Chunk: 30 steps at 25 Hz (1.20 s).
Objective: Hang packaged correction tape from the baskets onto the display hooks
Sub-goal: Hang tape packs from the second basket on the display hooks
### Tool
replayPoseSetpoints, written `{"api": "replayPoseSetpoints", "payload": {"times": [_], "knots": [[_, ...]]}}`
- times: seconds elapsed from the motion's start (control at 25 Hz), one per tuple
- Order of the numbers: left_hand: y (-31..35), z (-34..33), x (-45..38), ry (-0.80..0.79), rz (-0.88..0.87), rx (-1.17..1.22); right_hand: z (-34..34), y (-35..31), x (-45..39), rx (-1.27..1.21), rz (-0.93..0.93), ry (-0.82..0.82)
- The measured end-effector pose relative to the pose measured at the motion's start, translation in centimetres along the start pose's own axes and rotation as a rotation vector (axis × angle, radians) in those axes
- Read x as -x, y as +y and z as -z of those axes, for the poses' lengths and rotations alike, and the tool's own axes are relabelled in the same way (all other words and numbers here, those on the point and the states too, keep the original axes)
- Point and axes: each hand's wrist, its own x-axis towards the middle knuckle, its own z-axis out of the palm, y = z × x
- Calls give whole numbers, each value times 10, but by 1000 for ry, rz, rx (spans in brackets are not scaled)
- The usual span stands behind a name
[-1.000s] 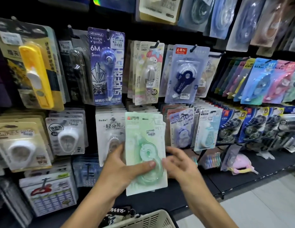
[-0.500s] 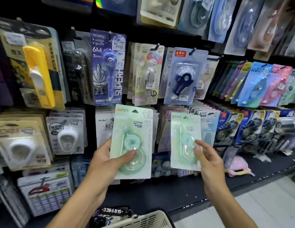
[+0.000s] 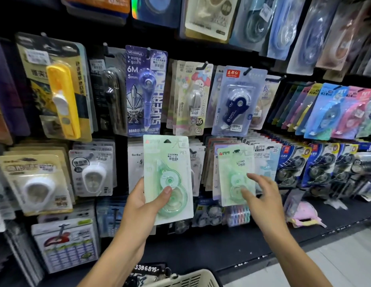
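Left hand [image 3: 139, 206]: your fingers are pinching a green correction tape pack [image 3: 168, 179].
Right hand [image 3: 261, 197]: your spread fingers are touching a hung green pack [image 3: 235, 175].

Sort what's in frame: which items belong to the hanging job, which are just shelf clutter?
Job:
- left hand, gripping a green correction tape pack
- right hand, fingers on a second green pack at the display hook
- basket, bottom edge

Clutter:
- yellow-tool pack
- purple 6M pack
- navy tape pack
- pink item on the shelf
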Motion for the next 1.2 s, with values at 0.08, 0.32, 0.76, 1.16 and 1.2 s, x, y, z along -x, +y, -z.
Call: {"api": "replayPoseSetpoints", "payload": {"times": [0.08, 0.32, 0.76, 1.16, 1.2], "knots": [[-3, -6, 2, -42, 0, -20, -13, -23, 27, -199, 109, -121], [-15, -23, 8, -213, -54, -401, -56, -38, 47, -658, 47, -420], [-35, 22, -27, -130, -313, -1527, 4, 10, -31, -367, -60, -125], [-31, 28, -26, -215, -269, -1616, 3, 21, -44, -280, 38, -52], [-30, 29, -26, -216, -266, -1610, 3, 23, -43, -276, 27, -9]]}}
